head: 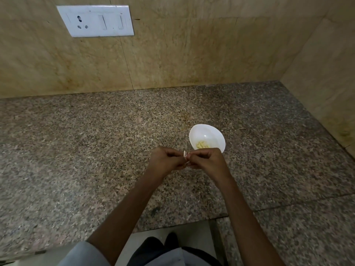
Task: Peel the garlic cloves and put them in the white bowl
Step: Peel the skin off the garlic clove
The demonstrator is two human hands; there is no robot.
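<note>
A small garlic clove (186,156) with pale papery skin is pinched between my left hand (165,159) and my right hand (207,160), which meet fingertip to fingertip above the counter. Most of the clove is hidden by my fingers. Just beyond my right hand stands the white bowl (215,135), with several peeled yellowish cloves (202,145) lying in its near side.
The speckled granite counter (96,146) runs left and right, ending at a beige tiled wall behind and on the right. A white switch plate (96,21) is on the back wall. The counter's front edge is below my forearms.
</note>
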